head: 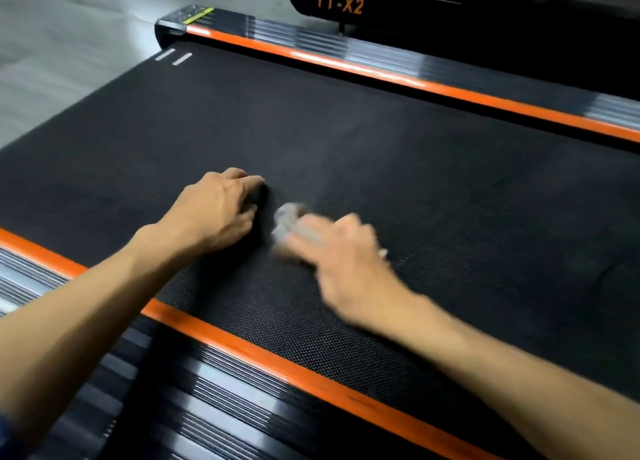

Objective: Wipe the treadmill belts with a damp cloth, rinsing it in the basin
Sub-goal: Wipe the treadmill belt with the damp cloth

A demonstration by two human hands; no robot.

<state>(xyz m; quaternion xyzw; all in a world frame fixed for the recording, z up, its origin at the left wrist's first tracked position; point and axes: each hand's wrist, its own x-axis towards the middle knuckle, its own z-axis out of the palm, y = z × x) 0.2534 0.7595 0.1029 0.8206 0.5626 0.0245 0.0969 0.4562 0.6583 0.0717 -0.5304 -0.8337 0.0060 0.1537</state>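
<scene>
On the black belt, the right hand, blurred, presses a crumpled pale cloth under its fingers to scrub mid-belt, while the left hand, fingers curled and holding nothing, rests just beside the cloth, probably as a brace
</scene>
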